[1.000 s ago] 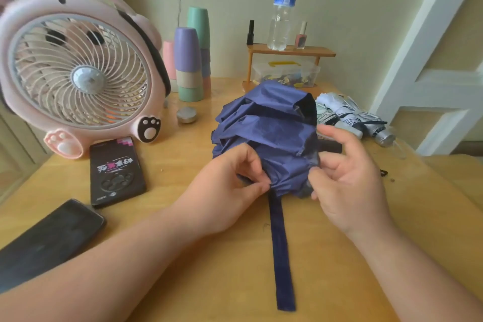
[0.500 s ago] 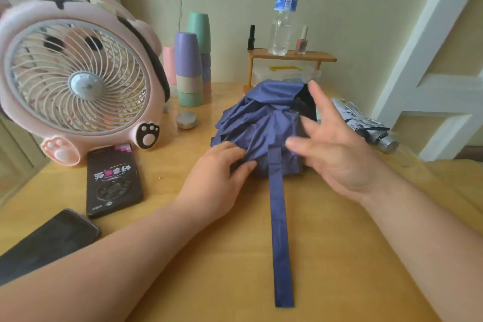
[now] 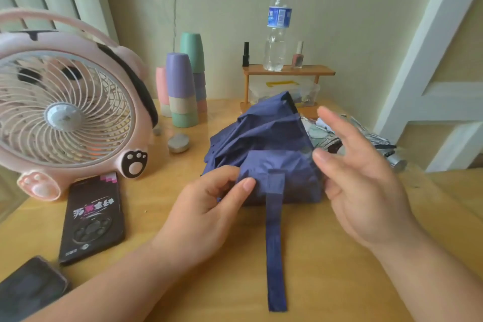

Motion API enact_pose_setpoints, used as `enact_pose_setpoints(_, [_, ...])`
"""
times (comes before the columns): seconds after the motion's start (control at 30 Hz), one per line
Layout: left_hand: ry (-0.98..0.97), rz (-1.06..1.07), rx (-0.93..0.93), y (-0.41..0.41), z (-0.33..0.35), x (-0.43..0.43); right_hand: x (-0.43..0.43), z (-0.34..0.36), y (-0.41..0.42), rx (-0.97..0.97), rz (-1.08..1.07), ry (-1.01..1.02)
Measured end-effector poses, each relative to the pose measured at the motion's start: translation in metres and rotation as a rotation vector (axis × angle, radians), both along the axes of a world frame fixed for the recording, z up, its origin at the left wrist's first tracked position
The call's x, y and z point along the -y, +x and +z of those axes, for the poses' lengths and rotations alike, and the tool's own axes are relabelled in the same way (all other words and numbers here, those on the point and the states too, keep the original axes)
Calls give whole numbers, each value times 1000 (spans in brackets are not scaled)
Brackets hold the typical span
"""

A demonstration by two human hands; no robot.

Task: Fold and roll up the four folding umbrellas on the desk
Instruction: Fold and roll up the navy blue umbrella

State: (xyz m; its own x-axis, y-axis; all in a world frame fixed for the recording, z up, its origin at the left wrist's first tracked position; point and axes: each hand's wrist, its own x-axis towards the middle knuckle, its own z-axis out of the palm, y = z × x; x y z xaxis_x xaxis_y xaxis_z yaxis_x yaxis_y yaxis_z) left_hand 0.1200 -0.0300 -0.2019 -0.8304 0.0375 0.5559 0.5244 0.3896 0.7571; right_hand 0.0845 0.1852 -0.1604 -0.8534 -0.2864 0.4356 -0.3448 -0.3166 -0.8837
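Head view: the umbrella (image 3: 264,154) lies on the desk (image 3: 222,290), strap (image 3: 275,243) trailing to 6 o'clock. My left hand (image 3: 209,206) pinches its fabric at 8 o'clock. My right hand (image 3: 360,180), just lifted off at 3 o'clock, is spread and empty. The front panel looks flattened, so I judge rolling comes next.

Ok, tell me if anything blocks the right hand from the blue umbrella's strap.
Nothing visible does. The right hand hangs open beside the blue umbrella; the strap lies on bare desk, and the left hand pinches fabric left of it.
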Motion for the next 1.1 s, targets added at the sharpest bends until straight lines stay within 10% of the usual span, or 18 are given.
enact_pose_setpoints(0.23, [166, -121, 72, 18, 3, -4, -11, -1, 11, 7, 153, 295])
enact_pose_setpoints(0.43, [267, -281, 107, 23, 16, 5, -2, 13, 19, 225, 166, -45])
enact_pose_setpoints(0.67, [-421, -334, 370, 40, 36, 20, -10, -13, 83, 268, -156, 345])
enact_pose_setpoints(0.83, [-564, -454, 478, 49, 37, 14, -8, -52, 116, 318, -329, 269])
enact_pose_setpoints(0.97, [-752, -338, 275, 50, 31, 6, -5, -52, 117, 277, -316, 90])
enact_pose_setpoints(1.1, [-514, -167, -7, 50, 30, 2, -3, -52, 123, 16, -617, 173])
